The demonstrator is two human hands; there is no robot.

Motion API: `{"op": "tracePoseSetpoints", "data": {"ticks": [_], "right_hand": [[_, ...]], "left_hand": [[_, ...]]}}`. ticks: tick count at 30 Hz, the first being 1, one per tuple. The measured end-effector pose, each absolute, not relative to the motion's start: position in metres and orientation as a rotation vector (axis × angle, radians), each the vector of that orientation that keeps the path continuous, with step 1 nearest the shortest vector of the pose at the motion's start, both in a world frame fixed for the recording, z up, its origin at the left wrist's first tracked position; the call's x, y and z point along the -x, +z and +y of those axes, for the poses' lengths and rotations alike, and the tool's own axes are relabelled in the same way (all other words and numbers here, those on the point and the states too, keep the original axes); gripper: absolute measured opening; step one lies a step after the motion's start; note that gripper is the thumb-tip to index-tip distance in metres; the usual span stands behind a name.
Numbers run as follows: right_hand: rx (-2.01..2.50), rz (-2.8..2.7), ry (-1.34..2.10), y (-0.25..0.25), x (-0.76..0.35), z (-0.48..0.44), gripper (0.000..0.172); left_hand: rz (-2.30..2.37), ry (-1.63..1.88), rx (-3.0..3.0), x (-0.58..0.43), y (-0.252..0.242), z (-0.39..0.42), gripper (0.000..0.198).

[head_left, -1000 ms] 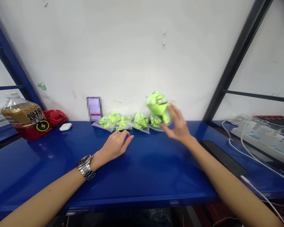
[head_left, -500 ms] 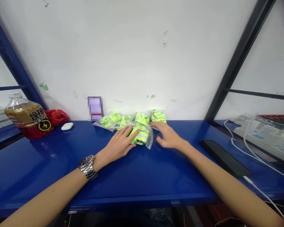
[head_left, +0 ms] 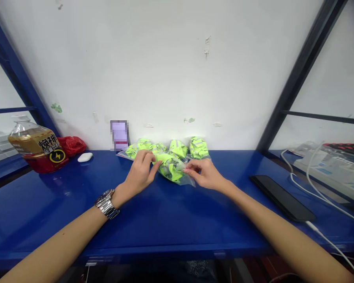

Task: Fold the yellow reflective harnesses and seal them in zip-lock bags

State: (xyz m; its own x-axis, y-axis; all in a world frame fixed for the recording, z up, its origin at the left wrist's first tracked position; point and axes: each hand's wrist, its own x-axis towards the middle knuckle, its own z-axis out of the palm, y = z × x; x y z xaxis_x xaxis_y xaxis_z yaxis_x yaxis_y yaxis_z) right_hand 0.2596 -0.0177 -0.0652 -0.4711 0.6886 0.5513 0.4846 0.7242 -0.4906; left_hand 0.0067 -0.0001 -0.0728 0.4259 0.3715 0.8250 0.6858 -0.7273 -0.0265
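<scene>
A transparent zip bag [head_left: 173, 169] holding a folded neon-yellow reflective vest lies on the blue table, between my hands. My left hand [head_left: 140, 171] grips the bag's left end, its fingers closed on the plastic and vest. My right hand [head_left: 202, 173] pinches the bag's right side between thumb and fingers. Behind them, a row of similar bagged neon vests [head_left: 165, 149] sits against the white wall, partly hidden by my left hand. A wristwatch [head_left: 106, 203] with a steel band circles my left wrist.
At the left stand a plastic bottle of amber drink [head_left: 37, 147], a red plastic bag [head_left: 72, 145] and a white oval case [head_left: 85, 157]. A black phone [head_left: 281, 197] with a white cable lies at right. A power strip [head_left: 327, 169] sits beyond the table's right part.
My hands have closed in on the bag from either side and now pinch its ends. The bag has turned slightly, and its right corner now points toward my right hand.
</scene>
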Motion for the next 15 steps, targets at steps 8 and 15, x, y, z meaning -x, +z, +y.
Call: {"op": "tracePoseSetpoints", "data": {"ticks": [8,15], "right_hand": [[0.754,-1.802,1.181,-0.069,-0.231,-0.032,0.039],[0.704,-1.863,1.123,-0.069,-0.234,-0.033,0.031]], "left_hand": [[-0.800,-1.082,2.667,-0.032,-0.080,-0.034,0.025],[-0.832,-1.019,2.653,-0.035,-0.080,-0.039,0.022]]}}
